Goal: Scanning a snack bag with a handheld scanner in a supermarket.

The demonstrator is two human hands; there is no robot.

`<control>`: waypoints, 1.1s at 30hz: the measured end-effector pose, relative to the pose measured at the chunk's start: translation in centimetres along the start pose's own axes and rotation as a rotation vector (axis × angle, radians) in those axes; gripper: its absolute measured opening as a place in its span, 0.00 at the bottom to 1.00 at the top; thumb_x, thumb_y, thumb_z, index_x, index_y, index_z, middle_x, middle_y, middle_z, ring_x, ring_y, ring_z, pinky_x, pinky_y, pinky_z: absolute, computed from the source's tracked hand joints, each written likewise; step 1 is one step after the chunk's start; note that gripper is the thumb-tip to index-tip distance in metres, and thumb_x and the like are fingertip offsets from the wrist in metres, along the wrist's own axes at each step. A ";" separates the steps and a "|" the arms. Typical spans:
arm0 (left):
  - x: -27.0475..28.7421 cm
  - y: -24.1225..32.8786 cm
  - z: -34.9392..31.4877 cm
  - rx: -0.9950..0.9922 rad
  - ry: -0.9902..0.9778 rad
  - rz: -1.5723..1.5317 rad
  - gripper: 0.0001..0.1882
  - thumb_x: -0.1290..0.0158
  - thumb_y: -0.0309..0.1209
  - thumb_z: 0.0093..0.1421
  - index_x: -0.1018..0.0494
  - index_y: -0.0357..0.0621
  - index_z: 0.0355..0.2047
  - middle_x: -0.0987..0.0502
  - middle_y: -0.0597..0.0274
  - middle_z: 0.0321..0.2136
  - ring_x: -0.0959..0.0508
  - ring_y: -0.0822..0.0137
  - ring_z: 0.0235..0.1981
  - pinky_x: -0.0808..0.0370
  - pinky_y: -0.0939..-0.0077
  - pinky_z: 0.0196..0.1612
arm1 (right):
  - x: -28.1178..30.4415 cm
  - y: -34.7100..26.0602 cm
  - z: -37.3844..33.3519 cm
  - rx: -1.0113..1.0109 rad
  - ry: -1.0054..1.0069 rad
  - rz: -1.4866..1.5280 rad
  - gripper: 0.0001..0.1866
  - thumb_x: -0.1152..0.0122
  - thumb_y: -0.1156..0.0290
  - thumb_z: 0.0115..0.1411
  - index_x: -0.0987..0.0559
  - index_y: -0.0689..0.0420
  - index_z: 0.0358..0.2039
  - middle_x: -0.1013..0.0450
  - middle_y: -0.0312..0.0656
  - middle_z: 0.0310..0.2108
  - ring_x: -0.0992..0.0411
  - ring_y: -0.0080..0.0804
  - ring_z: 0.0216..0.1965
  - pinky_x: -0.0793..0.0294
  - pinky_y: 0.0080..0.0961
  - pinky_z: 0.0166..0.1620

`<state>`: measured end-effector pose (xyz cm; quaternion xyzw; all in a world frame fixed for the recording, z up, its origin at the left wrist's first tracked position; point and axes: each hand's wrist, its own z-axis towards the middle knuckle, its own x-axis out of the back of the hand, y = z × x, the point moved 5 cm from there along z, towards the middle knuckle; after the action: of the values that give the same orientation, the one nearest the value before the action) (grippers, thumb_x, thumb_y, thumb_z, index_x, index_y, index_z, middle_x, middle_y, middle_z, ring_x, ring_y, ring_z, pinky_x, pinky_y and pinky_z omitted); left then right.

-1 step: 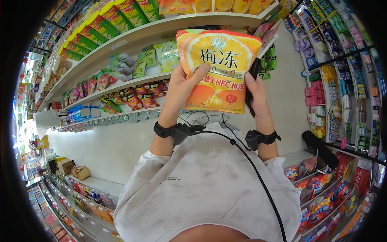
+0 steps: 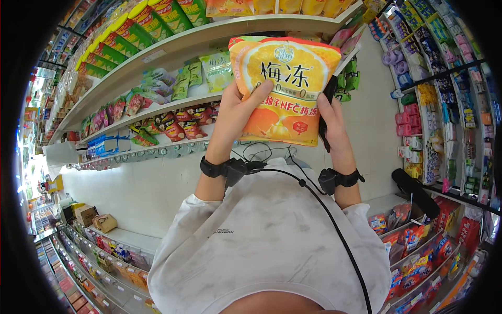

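Observation:
A puffy orange and yellow bag of fruit jelly (image 2: 285, 107), with a citrus slice printed on its front, is held up before me over the aisle. My left hand (image 2: 235, 112) grips its left side, thumb across the front and the other fingers hidden behind. At the right edge my right hand (image 2: 333, 123) closes on the bag, its thumb along the side. A flat black thing (image 2: 328, 112) is also in that hand, pressed beside the bag; its kind is mostly hidden. Each wrist wears a black strap with a small box.
Just beyond the bag is a curved white shelf (image 2: 209, 32) with green snack tubes (image 2: 128, 34) and several snack bags. A black cable (image 2: 334, 225) runs over my shirt. Household goods fill the right shelves (image 2: 429, 131); cardboard boxes (image 2: 85, 213) stand at lower left. Tiled floor lies between.
The jelly bag has tilted very slightly, its lower edge a touch higher. Both hands keep their grip in nearly the same place.

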<state>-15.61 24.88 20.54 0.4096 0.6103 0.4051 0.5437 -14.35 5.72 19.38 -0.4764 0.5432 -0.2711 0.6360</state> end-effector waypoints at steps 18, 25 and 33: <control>-2.0 0.4 0.1 -0.074 -0.059 0.102 0.21 0.43 0.34 0.64 0.31 0.33 0.52 0.22 0.61 0.42 0.23 0.76 0.42 0.24 0.79 0.46 | 1.7 -0.8 2.1 0.129 0.239 0.019 0.16 0.33 0.72 0.59 0.24 0.63 0.46 0.23 0.39 0.41 0.24 0.23 0.40 0.24 0.22 0.44; -2.1 -1.6 1.5 -0.044 -0.149 0.165 0.21 0.49 0.41 0.68 0.29 0.32 0.49 0.22 0.63 0.39 0.24 0.79 0.40 0.25 0.82 0.43 | 4.4 -0.9 3.3 0.097 0.248 0.164 0.21 0.48 0.59 0.68 0.30 0.60 0.55 0.26 0.41 0.49 0.24 0.29 0.47 0.24 0.29 0.49; -2.9 -2.4 2.1 -0.014 -0.135 0.059 0.21 0.52 0.42 0.69 0.28 0.33 0.47 0.21 0.64 0.38 0.23 0.80 0.38 0.26 0.82 0.43 | 5.7 -2.4 2.1 0.201 0.282 0.323 0.29 0.58 0.49 0.69 0.32 0.60 0.58 0.28 0.43 0.54 0.30 0.35 0.55 0.35 0.33 0.59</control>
<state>-13.46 21.47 19.11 0.4501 0.5570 0.3969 0.5742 -10.47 0.45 18.98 -0.2751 0.6662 -0.2822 0.6331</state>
